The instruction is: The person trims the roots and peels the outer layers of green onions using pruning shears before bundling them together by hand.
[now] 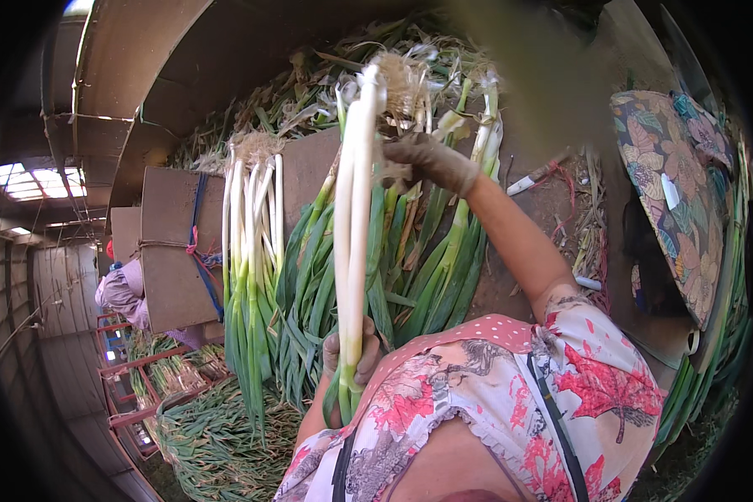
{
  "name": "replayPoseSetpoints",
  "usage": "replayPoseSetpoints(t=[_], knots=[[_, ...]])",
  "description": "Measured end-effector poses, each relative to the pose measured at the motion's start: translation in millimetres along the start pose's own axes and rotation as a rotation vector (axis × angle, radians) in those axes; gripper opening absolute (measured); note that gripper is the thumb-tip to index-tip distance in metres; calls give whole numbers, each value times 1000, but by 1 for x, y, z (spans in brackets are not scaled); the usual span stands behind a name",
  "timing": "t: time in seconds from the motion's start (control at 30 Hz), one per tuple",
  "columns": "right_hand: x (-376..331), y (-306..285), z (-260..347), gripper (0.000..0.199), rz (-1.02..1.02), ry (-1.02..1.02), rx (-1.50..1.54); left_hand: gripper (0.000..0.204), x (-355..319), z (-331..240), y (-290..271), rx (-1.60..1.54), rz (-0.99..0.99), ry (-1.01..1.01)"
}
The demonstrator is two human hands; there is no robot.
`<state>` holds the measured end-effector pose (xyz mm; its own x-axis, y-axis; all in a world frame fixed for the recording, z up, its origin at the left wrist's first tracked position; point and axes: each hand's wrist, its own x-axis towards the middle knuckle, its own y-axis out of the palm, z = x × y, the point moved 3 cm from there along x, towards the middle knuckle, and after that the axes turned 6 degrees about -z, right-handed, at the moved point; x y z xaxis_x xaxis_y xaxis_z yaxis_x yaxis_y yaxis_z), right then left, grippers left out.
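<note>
Placing everything by the held green onions [360, 201], I start with the brown worktop [502, 284] beneath and to the right of them; the wearer's floral top [494, 393] fills the near side, by their leafy end; lower to their left I see a big heap of green onions [217, 456]; beyond their roots lies a bank of leafy trimmings [309, 92]; well to their right is a flowered cloth [690, 217]; well to their left stands a brown board [176, 280], partly hiding a co-worker [124, 293] in pale purple; just behind them sprawl loose green onions [314, 243]; on their left lies a white-shanked bundle [247, 213]; the held ones, at least two long stalks, are in front of the wearer, roots pointing away; I read the gloved left hand [366, 358] as wrapped around them where white turns green; the gloved right hand [435, 163] is just beside their upper shanks, its fingertips blurred, and I cannot tell whether it pinches anything; a short white piece [523, 183] lies further right of them.
</note>
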<state>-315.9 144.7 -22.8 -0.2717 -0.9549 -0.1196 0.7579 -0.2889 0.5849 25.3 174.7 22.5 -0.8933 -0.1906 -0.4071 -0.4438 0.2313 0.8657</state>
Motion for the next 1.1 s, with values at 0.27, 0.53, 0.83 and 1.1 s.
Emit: replayPoseSetpoints(t=[0.27,0.53,0.83,1.1], knots=[[60,-141,13,20,-564,-527,-1143,52,-11,15,-8,-33,22,-4],[39,-222,69,68,-752,-179,-1357,45,-12,26,-14,-288,151,109],[58,-1,8,23,-331,-747,-1419,47,-15,27,-10,-117,7,68],[82,-98,5,29,-479,-258,-918,51,-69,-23,0,315,-682,181]])
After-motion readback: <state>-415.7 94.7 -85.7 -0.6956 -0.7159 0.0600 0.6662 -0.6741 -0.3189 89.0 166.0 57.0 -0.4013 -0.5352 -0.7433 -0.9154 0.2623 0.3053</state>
